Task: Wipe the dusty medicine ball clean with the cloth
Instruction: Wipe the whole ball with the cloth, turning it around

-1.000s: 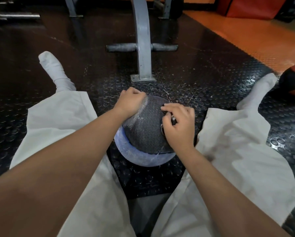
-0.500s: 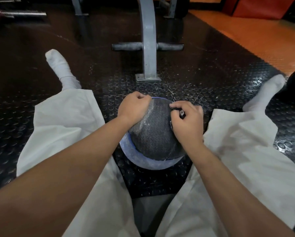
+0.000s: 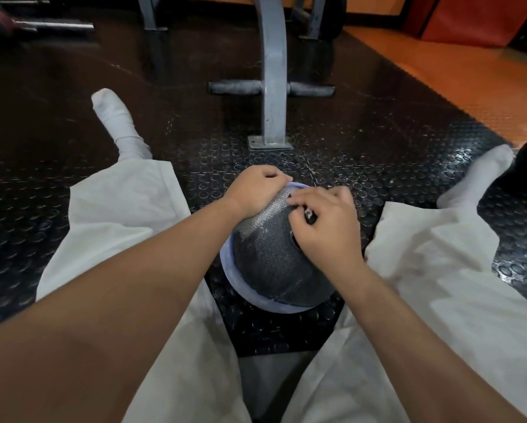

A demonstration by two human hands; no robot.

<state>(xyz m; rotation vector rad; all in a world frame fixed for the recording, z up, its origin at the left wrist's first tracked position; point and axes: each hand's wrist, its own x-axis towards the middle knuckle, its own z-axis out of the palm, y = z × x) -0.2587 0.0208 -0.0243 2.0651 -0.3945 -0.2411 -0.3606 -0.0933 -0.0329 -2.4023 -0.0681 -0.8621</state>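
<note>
Head view: medicine ball [image 3: 274, 257] on the studded floor mat [image 3: 363, 141], both hands on top of it.
Left hand [image 3: 256, 190] fingers curl on the blue cloth [image 3: 250, 296] edge at 11 o'clock. Right hand [image 3: 326, 227] fingers pinch a small dark bit [image 3: 310, 215] at 1. Trouser legs [image 3: 118, 209] flank 9 and 3, grey post [image 3: 272, 87] at 12, bare mat at 6.

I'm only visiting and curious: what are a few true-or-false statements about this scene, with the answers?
1. The person is standing. False: they sit on the floor with the medicine ball between their legs.
2. The left hand and right hand are both on the ball. True.
3. The ball sits on orange flooring. False: it rests on the black studded mat.
4. A blue cloth shows around the ball's lower edge. True.
5. The feet are bare. False: they wear white socks.
</note>
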